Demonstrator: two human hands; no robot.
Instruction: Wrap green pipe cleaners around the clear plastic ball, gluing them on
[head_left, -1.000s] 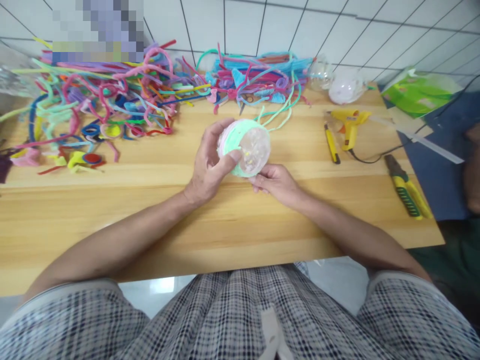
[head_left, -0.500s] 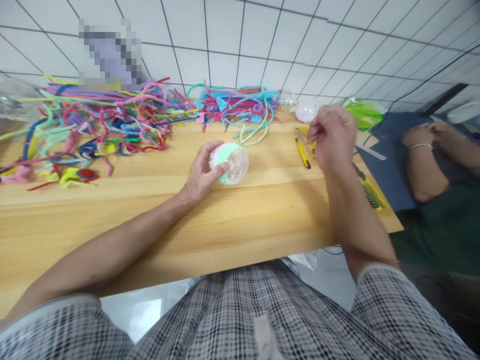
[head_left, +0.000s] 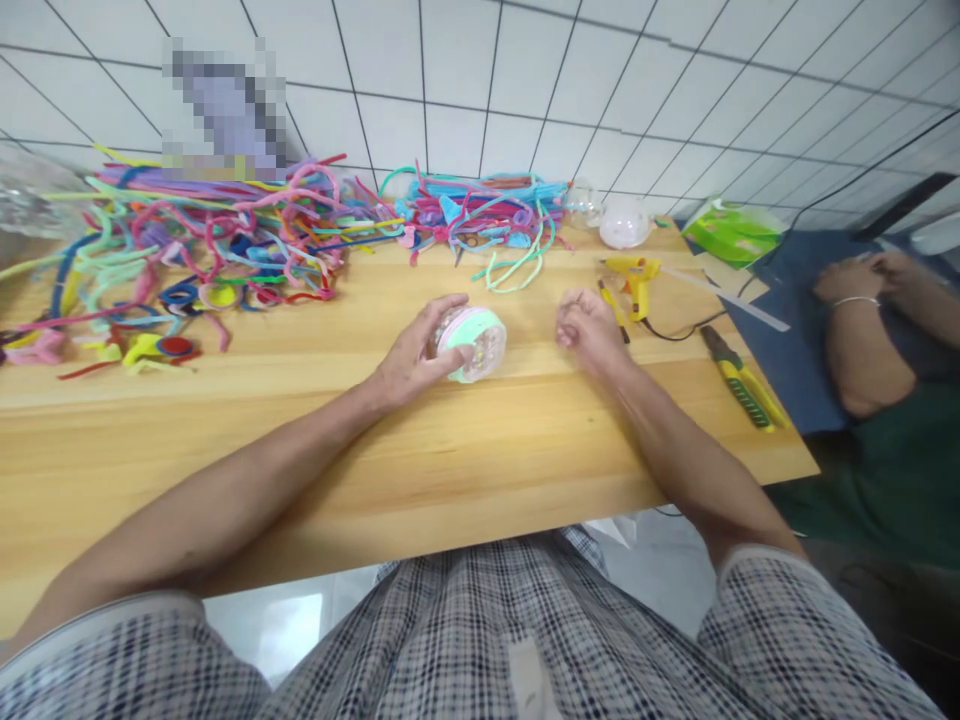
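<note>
My left hand [head_left: 420, 355] is wrapped round a clear plastic ball [head_left: 491, 350] with a mint-green and pale pink band about its middle; the thumb lies across the front. The ball is tilted, its clear end facing right. To the right of it, my right hand [head_left: 591, 330] is above the table with its fingers curled in; whatever they may hold is too small or hidden. Just behind that hand lie a yellow glue gun [head_left: 637, 280] and a yellow-and-black cutter knife [head_left: 613, 308], partly covered by the hand.
Tangled pipe cleaners [head_left: 247, 235] cover the back left, with a bundle of blue ones [head_left: 487, 200] beside them. Clear plastic balls [head_left: 624, 225], a green packet [head_left: 731, 235], a glue stick [head_left: 724, 292] and pliers [head_left: 742, 380] are on the right. A co-worker's arm [head_left: 862, 340] is at far right.
My right hand has come left and nearer, away from the glue gun, which now shows more fully. My left hand keeps its hold on the ball, little moved.
</note>
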